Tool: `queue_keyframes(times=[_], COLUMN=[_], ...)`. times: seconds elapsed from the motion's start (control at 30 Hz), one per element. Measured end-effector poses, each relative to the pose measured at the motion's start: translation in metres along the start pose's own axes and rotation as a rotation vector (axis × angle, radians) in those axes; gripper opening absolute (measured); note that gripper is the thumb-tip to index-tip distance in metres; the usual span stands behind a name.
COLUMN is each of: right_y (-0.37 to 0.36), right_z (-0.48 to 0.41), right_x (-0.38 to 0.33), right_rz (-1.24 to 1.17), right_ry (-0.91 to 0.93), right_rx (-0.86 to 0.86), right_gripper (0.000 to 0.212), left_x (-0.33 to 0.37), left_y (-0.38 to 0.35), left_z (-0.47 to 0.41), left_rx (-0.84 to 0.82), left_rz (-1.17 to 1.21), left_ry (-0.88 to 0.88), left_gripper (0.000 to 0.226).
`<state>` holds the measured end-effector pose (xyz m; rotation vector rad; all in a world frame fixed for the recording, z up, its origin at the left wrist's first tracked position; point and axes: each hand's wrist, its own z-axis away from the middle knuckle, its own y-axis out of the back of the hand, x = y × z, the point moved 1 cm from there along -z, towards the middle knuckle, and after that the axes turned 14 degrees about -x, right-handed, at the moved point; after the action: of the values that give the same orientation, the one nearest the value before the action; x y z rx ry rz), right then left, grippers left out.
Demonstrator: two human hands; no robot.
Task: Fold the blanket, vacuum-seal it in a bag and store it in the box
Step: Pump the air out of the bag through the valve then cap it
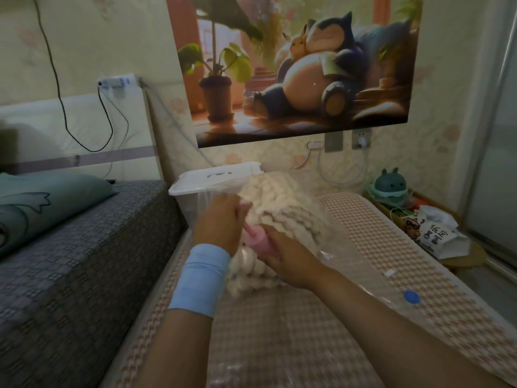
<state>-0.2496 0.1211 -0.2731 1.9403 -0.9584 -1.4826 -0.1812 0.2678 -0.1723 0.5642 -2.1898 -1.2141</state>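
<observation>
Toward the far left corner of the checked mattress (293,331), beside the grey bed (84,247), stands the white box (215,179) with its lid on. Just in front of it, the left grip (221,219), with a blue band at the wrist, is curled closed where the thin rod of the pink pump (258,242) ends. It appears to hold the pump's handle, though the handle itself is hidden inside the fingers. The pump's long axis slants from that hand down and right into the right grip (288,259), whose fingers wrap round the barrel.

Both hands sit against the folded cream blanket (279,203), which is already inside the clear bag (363,275) and is bunched up near the mattress's far edge, touching the box. The bag's loose plastic trails to the right and lies flat on the mattress toward the near right side.

On that flat part sits the blue valve (411,297), well apart from the pump. It lies to the right of the right grip and nearer the person, so the right hand is the closer one. Judging by this, folding and bagging are done and pumping has not begun. The pump's barrel end would have to swing right and point down to meet the valve. Whether the bag's mouth is sealed cannot be told.
</observation>
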Motion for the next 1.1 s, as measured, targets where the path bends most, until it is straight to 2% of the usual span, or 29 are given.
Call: queue_keyframes(times=[0.1,0.17,0.23,0.33,0.4,0.43,0.5,0.63,0.67,0.73,0.87,0.93,1.0,1.1], right_y=[0.002,0.0,-0.001,-0.003,-0.004,-0.005,-0.002,0.0,0.0,0.0,-0.002,-0.003,-0.001,0.006], right_z=[-0.001,-0.002,-0.004,-0.007,-0.01,-0.01,-0.009,-0.006,-0.006,-0.007,-0.008,-0.007,-0.005,-0.002], right_x=[0.004,0.004,0.002,-0.002,-0.003,-0.002,0.0,0.006,0.005,0.002,-0.003,-0.003,-0.001,0.001], right_rz=[-0.002,0.022,0.027,0.058,0.069,0.058,0.014,-0.021,-0.023,-0.022,-0.01,-0.018,-0.011,-0.013], right_ry=[-0.012,-0.035,-0.049,-0.072,-0.088,-0.091,-0.088,-0.083,-0.084,-0.085,-0.094,-0.091,-0.088,-0.093], right_rx=[-0.004,-0.018,-0.016,0.006,0.008,0.006,0.006,-0.024,-0.029,-0.027,-0.021,-0.011,-0.024,-0.045], right_gripper=[0.058,0.056,0.058,0.071,0.063,0.058,0.051,0.05,0.05,0.05,0.05,0.057,0.056,0.046], left_x=[-0.001,-0.004,-0.006,-0.008,-0.007,-0.003,0.004,0.013,0.014,0.009,-0.003,0.0,0.006,0.011], left_y=[0.046,0.055,0.039,-0.013,-0.033,-0.031,-0.01,0.044,0.045,0.025,-0.036,-0.042,-0.021,0.031], left_z=[0.008,0.009,0.006,0.002,0.004,0.004,0.002,0.008,0.01,0.008,0.003,0.002,0.001,0.001], left_rx=[0.397,0.448,0.358,-0.028,-0.215,-0.214,-0.047,0.487,0.541,0.448,-0.141,-0.284,-0.233,0.167], left_rz=[-0.034,0.037,0.082,0.034,-0.004,-0.021,-0.011,0.075,0.081,0.091,0.279,0.233,0.227,0.237], left_ry=[-0.006,-0.005,-0.006,-0.015,0.012,0.025,0.03,-0.031,-0.041,-0.08,-0.082,-0.089,-0.165,-0.268], left_gripper=[0.027,0.024,0.021,0.02,0.019,0.02,0.02,0.016,0.016,0.017,0.022,0.025,0.024,0.02])
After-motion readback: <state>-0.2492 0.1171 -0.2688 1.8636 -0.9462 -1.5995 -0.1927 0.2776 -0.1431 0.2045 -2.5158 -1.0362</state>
